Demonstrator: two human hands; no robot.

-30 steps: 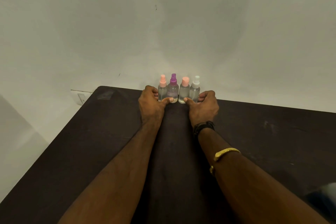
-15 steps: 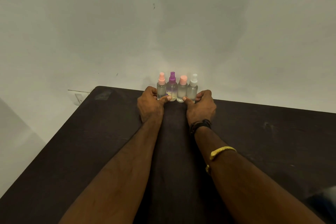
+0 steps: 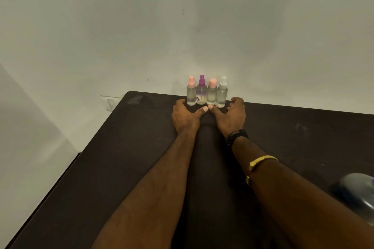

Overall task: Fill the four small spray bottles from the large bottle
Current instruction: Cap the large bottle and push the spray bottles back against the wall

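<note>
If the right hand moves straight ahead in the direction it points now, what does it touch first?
Most likely the white-capped spray bottle, at the row's right end; the right hand angles toward it along the forearm, fingers close beside it. Depth is unclear.

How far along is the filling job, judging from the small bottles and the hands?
Looks done: the four small spray bottles stand capped in a row at the far edge of the table, each seemingly holding clear liquid; exact levels are unclear. In hand: nothing; the left hand and right hand flank the row, fingers loosely curled. Left: probably nothing; the large bottle sits blurred at the right.
</note>
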